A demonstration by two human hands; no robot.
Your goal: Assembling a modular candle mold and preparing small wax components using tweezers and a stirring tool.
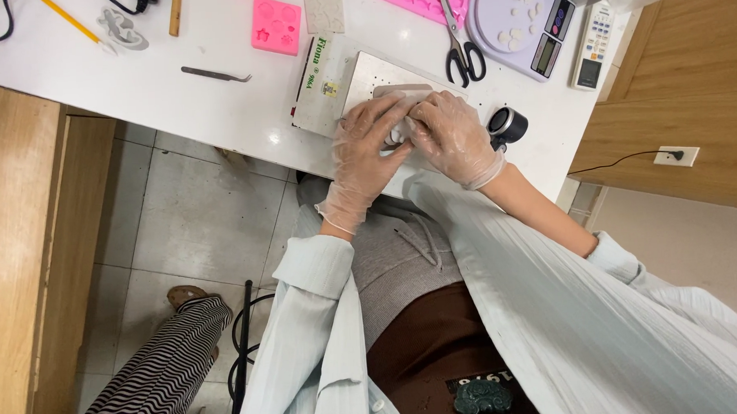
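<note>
White tabletop (pixel 218 106) fills the upper part of the head view, with pale floor tiles (pixel 197 213) seen below its edge. A small white lump (pixel 399 133) is pinched between two gloved hands at the near edge of the table, over a pale metal plate (pixel 372 76); only a sliver of it is seen, as it is covered by the fingers on both sides. The left hand (pixel 366 146) is curled against the lump from the left, its fingers (pixel 382 115) bent over the top, while the right hand (pixel 452 135) is pressed in from the right, so that the lump is enclosed where the fingertips meet. Both hands are clad in thin clear gloves, and light striped sleeves (pixel 501 259) are worn.

A pale boxed item (pixel 319 82) is laid just beside the plate on the left. A round black object (pixel 508 124) is placed near the right hand. Black-handled scissors (pixel 461 45) are laid beyond the plate, next to a lilac scale (pixel 513 22) on which small white pieces are scattered. A pink mould (pixel 276 25) and metal tweezers (pixel 215 73) are set further left, well apart from the hands. A striped trouser leg (pixel 158 377) of another person is seen at the lower left.
</note>
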